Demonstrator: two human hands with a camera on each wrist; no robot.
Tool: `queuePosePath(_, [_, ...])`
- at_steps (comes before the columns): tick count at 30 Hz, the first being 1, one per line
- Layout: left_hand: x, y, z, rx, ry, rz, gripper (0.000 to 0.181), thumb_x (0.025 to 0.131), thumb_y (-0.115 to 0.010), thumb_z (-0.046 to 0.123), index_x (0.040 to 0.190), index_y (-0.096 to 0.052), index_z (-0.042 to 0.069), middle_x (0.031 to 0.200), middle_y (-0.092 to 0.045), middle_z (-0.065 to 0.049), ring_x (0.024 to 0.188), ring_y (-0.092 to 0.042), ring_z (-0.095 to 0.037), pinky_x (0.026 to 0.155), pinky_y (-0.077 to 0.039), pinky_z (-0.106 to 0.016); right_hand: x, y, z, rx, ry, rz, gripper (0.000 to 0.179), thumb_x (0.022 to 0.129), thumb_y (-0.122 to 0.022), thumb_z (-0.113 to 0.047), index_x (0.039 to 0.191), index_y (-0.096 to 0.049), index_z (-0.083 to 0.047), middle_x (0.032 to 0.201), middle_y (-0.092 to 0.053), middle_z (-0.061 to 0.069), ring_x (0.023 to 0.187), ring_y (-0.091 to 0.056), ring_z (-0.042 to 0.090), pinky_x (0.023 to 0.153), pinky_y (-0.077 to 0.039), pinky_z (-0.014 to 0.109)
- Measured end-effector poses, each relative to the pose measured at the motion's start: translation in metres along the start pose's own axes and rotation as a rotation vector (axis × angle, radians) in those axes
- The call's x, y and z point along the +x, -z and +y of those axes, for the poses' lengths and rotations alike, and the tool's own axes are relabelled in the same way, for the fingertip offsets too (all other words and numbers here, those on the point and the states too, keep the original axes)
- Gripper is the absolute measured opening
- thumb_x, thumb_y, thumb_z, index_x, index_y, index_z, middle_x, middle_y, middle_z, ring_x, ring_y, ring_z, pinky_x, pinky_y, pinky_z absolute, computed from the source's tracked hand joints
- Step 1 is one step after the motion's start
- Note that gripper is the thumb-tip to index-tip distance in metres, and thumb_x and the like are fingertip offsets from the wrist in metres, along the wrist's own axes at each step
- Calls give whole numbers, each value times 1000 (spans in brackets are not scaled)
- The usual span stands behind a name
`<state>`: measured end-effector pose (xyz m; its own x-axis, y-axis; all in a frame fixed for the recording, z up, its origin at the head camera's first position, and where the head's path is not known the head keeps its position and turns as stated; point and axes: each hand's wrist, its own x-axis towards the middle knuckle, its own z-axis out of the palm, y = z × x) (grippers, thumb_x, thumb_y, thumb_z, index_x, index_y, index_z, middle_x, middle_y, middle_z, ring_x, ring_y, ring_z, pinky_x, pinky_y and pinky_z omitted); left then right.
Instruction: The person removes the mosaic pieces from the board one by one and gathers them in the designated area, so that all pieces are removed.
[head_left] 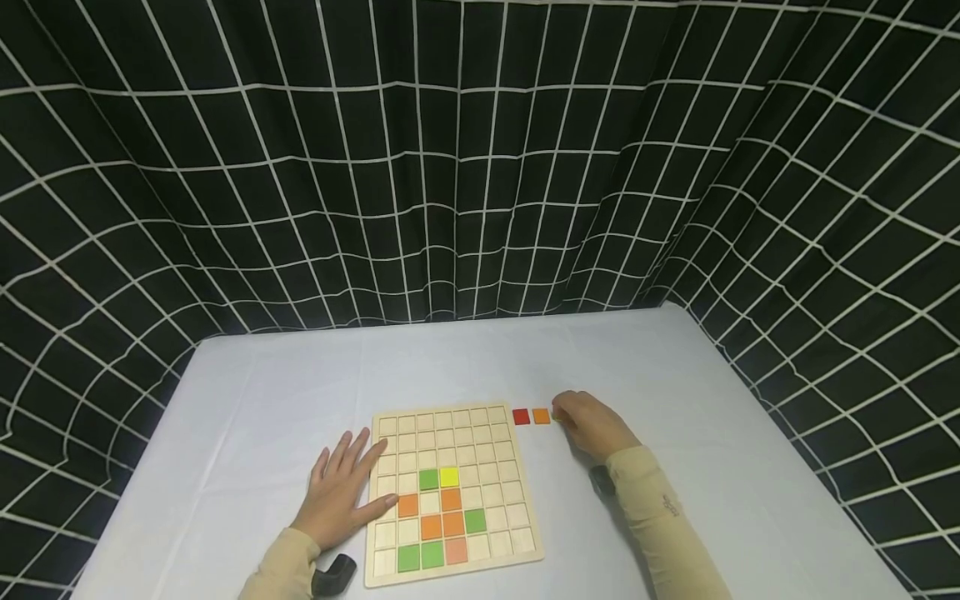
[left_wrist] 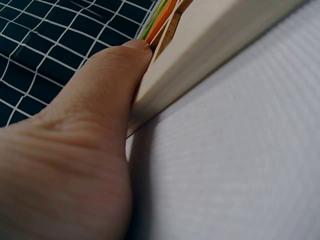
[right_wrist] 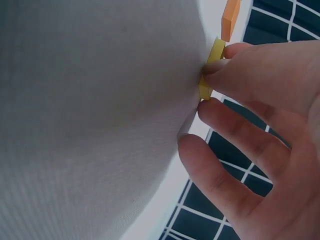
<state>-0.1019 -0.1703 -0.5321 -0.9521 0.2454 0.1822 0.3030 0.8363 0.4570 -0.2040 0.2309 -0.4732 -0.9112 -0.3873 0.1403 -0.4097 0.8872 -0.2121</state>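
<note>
A wooden grid board [head_left: 504, 467] lies on the table, with green, orange, yellow and pink square tiles in several of its cells. My left hand [head_left: 341, 492] rests with fingers spread over the board's left edge. Its thumb [left_wrist: 112, 70] reaches onto the rim beside an orange tile [head_left: 407, 506]. Right of the board's far corner, my right hand [head_left: 595, 425] pinches a yellow tile [right_wrist: 206, 89] between thumb and fingers, low at the tabletop. That tile is mostly hidden under the fingers in the head view.
A red tile [head_left: 521, 417] and an orange tile [head_left: 541, 416] lie in a row between the board and my right hand. White cloth [head_left: 285, 392] covers the table. Black curtains with a white grid [head_left: 420, 183] hang behind it and along the sides.
</note>
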Motion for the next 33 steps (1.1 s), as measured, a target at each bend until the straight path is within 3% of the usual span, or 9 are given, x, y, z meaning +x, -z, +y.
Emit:
queuePosePath(7, [0, -3, -3, 10, -12, 4, 82, 84, -59, 62, 150, -31, 23, 159, -21, -11, 145, -12, -38, 115, -1, -55, -4, 2, -1, -59, 66, 37, 20, 79, -75, -3, 86, -63, -17, 106, -66, -1, 92, -61, 16, 81, -55, 32])
queuePosePath(13, [3, -5, -3, 3, -23, 2, 82, 84, -59, 62, 150, -31, 23, 159, -20, -10, 145, -12, -37, 114, -3, -57, -10, 8, -9, -100, 83, 79, 12, 81, -75, -8, 89, -68, -14, 101, -64, 0, 90, -59, 18, 77, -55, 33])
queuePosePath(16, [4, -5, -3, 2, -24, 5, 82, 84, -60, 60, 150, -32, 21, 159, -21, -11, 145, -12, -38, 113, -5, -60, -13, 11, -23, -102, 123, 96, 13, 82, -73, -8, 93, -67, -12, 97, -64, 0, 86, -59, 17, 75, -54, 32])
queuePosePath(20, [4, -1, 0, -3, -18, -1, 81, 84, -60, 59, 150, -33, 20, 158, -22, -13, 145, -12, -38, 113, -4, -60, -20, 14, -49, -110, 243, 113, 14, 81, -73, -9, 93, -66, -11, 92, -63, 0, 81, -60, 15, 70, -54, 29])
queuePosePath(26, [1, 6, 6, -24, -33, 22, 79, 84, -62, 57, 147, -37, 16, 156, -26, -17, 143, -16, -42, 112, -6, -61, -35, 11, -88, -88, 379, 48, 10, 85, -70, -15, 94, -66, -12, 90, -62, -3, 82, -61, 12, 72, -54, 27])
queuePosePath(33, [1, 6, 2, 8, 5, -26, 81, 85, -60, 59, 150, -33, 19, 159, -20, -13, 145, -11, -38, 114, -3, -60, -44, 6, -117, -107, 506, 42, 8, 87, -69, -19, 93, -66, -15, 86, -60, -7, 76, -57, 8, 65, -51, 23])
